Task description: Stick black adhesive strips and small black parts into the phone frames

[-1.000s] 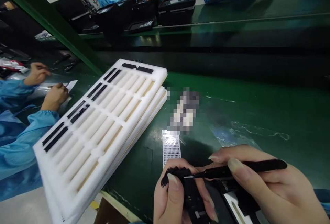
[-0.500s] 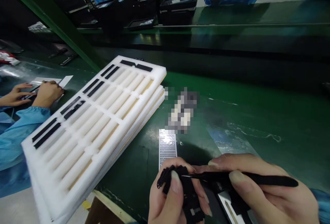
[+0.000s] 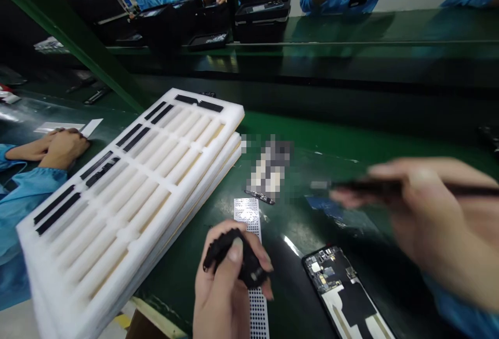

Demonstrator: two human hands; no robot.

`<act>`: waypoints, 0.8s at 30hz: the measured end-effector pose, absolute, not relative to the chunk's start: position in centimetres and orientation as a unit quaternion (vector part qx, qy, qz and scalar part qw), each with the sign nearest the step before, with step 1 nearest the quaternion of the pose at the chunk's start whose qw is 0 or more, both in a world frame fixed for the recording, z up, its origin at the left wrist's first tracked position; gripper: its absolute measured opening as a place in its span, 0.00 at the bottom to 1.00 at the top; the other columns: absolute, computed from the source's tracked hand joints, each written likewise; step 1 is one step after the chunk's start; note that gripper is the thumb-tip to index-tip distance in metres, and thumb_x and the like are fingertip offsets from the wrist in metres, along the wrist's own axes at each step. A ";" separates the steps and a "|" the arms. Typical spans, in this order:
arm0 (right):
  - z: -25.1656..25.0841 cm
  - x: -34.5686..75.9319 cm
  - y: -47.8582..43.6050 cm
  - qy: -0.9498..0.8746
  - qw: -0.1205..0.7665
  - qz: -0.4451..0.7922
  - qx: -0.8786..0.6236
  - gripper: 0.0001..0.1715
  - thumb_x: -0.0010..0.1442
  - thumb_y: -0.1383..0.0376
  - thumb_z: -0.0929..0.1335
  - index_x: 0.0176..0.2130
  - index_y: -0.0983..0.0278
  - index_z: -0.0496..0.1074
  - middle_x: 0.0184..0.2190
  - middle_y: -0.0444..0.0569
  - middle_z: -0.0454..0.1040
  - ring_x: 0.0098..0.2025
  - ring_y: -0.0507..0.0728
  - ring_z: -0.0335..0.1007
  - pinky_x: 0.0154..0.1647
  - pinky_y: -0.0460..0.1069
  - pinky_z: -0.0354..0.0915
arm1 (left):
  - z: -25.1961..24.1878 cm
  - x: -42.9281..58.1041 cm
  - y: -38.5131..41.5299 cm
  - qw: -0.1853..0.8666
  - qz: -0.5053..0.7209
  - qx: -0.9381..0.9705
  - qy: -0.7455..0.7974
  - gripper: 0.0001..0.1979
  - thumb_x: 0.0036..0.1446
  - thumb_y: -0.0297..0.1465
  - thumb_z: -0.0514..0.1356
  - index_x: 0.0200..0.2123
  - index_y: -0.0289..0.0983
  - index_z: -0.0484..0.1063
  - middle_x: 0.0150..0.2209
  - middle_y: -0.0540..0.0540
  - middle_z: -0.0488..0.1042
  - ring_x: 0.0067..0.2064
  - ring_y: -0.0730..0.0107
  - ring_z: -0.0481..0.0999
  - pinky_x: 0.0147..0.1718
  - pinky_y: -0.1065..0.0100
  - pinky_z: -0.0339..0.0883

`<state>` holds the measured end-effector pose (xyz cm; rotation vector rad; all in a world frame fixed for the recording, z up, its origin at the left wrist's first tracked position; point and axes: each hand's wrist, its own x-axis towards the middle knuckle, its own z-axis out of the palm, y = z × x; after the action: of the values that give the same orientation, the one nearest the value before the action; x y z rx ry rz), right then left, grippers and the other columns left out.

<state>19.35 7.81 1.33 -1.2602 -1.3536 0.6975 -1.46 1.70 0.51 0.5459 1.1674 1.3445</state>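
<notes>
My left hand (image 3: 224, 287) pinches a small black part (image 3: 230, 256) between thumb and fingers, low in the middle, just above a white perforated strip (image 3: 253, 256) that lies on the green bench. My right hand (image 3: 424, 219), blurred by motion, is raised at the right and grips black tweezers (image 3: 374, 185) whose tip points left. Below it an opened phone (image 3: 345, 292) lies flat with its inner boards showing.
A stack of white foam trays (image 3: 128, 183) with several black strips in the slots fills the left. A co-worker's hands (image 3: 54, 146) in blue sleeves rest at far left. Black trays (image 3: 265, 14) and other workers stand behind the green conveyor (image 3: 390, 94). A pixelated patch lies mid-bench.
My right hand has lifted the tweezers up and to the right, away from the black part. My left hand moved left with the part, which uncovered the opened phone.
</notes>
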 end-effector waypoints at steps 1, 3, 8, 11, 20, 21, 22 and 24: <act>1.0 20.1 9.5 -0.528 0.573 0.338 -0.529 0.11 0.68 0.56 0.68 0.38 0.57 0.78 0.31 0.46 0.83 0.32 0.59 0.83 0.33 0.51 0.80 | 0.6 -2.0 2.3 0.564 0.559 0.281 0.539 0.07 0.65 0.35 0.58 0.46 0.43 0.71 0.30 0.50 0.73 0.29 0.70 0.70 0.24 0.73 0.69; -0.4 21.2 12.2 -0.465 0.556 0.443 -0.528 0.14 0.65 0.54 0.70 0.36 0.62 0.77 0.28 0.48 0.82 0.30 0.57 0.82 0.30 0.49 0.79 | 0.5 -3.1 3.4 0.503 0.473 0.402 0.601 0.10 0.64 0.36 0.61 0.48 0.44 0.70 0.33 0.51 0.73 0.32 0.71 0.71 0.31 0.73 0.69; -3.7 21.5 14.1 -0.463 0.475 0.526 -0.532 0.24 0.60 0.48 0.72 0.35 0.67 0.76 0.27 0.54 0.82 0.27 0.58 0.82 0.28 0.49 0.79 | -0.6 -4.3 6.4 0.283 0.153 0.783 0.532 0.18 0.67 0.26 0.50 0.57 0.42 0.67 0.47 0.44 0.74 0.46 0.59 0.75 0.42 0.59 0.72; -4.2 22.2 14.4 -0.457 0.478 0.517 -0.543 0.26 0.59 0.46 0.73 0.36 0.67 0.75 0.27 0.54 0.82 0.27 0.57 0.82 0.29 0.48 0.78 | -1.5 -3.5 7.8 0.123 0.041 0.878 0.460 0.27 0.59 0.17 0.46 0.59 0.36 0.65 0.53 0.38 0.74 0.49 0.52 0.76 0.39 0.54 0.76; -4.3 24.8 13.7 -0.444 0.446 0.552 -0.548 0.27 0.58 0.45 0.73 0.32 0.67 0.74 0.23 0.54 0.81 0.23 0.57 0.80 0.24 0.48 0.76 | -2.2 -0.1 9.9 0.021 -0.131 0.931 0.339 0.45 0.46 0.16 0.53 0.70 0.32 0.52 0.74 0.41 0.43 0.47 0.55 0.76 0.36 0.58 0.79; -4.3 24.8 13.2 -0.453 0.438 0.551 -0.547 0.27 0.59 0.45 0.72 0.32 0.66 0.74 0.23 0.54 0.81 0.23 0.57 0.80 0.25 0.48 0.76 | -2.2 0.2 10.1 0.028 -0.150 0.930 0.333 0.47 0.44 0.17 0.54 0.70 0.33 0.51 0.74 0.42 0.42 0.47 0.54 0.76 0.36 0.57 0.79; -4.3 24.9 12.8 -0.462 0.433 0.547 -0.548 0.26 0.60 0.45 0.71 0.32 0.66 0.74 0.22 0.53 0.80 0.23 0.57 0.79 0.25 0.48 0.76 | -2.1 0.5 10.3 0.037 -0.168 0.929 0.328 0.48 0.43 0.18 0.55 0.71 0.34 0.50 0.74 0.43 0.41 0.46 0.53 0.75 0.36 0.56 0.79; -4.5 25.3 12.2 -0.476 0.432 0.528 -0.554 0.25 0.62 0.45 0.70 0.31 0.65 0.74 0.22 0.51 0.80 0.22 0.56 0.79 0.25 0.47 0.76 | -2.0 0.9 10.6 0.059 -0.192 0.926 0.319 0.50 0.41 0.19 0.56 0.71 0.34 0.49 0.73 0.42 0.42 0.45 0.53 0.76 0.36 0.55 0.79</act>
<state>25.26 12.17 -4.46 -1.3814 -1.1875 1.3160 0.90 10.61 -2.01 2.8049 0.9662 -0.5803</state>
